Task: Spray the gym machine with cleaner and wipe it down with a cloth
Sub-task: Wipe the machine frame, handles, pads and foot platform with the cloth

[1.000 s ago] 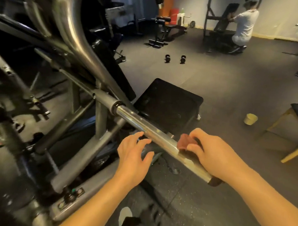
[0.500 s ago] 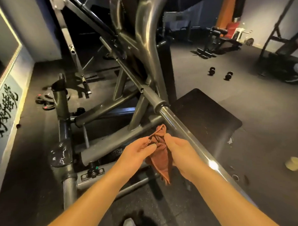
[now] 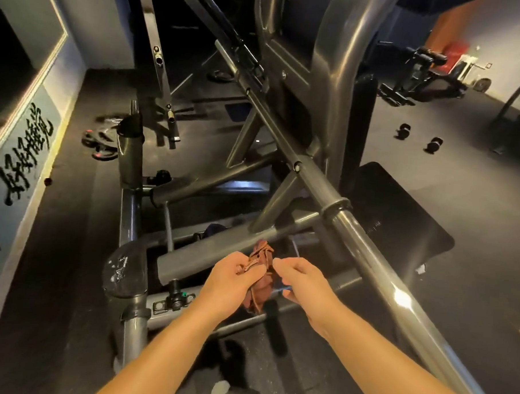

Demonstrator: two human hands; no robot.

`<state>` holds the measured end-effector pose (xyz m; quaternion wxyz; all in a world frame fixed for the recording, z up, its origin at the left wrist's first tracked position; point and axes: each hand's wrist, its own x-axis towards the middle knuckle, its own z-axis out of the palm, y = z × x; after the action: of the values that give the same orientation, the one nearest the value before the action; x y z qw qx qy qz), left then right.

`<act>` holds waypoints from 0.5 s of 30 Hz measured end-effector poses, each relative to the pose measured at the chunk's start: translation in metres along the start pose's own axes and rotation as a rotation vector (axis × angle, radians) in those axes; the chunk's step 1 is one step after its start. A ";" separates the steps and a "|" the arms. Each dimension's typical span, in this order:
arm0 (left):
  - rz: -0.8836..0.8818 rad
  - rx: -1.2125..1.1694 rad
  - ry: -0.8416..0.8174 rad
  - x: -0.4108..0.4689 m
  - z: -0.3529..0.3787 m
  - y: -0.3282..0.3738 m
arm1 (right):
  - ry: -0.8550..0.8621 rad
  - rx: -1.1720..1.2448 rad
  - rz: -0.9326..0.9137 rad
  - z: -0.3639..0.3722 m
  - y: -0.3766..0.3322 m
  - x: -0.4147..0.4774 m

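**Getting the cloth ready to wipe**

Both hands were low and near, in front of the machine (image 3: 333, 66). The left hand (image 3: 231, 280) pinched the brown cloth (image 3: 263, 252), and the right hand (image 3: 301, 280) pinched its other side. The cloth hung bunched between them and touched no metal. I think the job was to fold it flat, because a flat side wipes better than a lump. The shiny bar (image 3: 355, 239) ran just right of the hands. A gray tube (image 3: 190, 265) sat just past them. The most room was right of the bar, over the floor (image 3: 476, 191). No spray bottle showed.
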<state>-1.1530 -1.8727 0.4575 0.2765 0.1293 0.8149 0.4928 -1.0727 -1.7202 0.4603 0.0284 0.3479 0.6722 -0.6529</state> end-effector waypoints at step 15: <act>0.010 -0.006 0.022 -0.001 -0.027 -0.013 | -0.199 0.003 0.015 0.036 -0.007 0.046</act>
<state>-1.1669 -1.8988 0.4558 0.2656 0.1273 0.8158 0.4978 -1.1265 -1.7319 0.4383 0.0996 0.2865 0.6623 -0.6851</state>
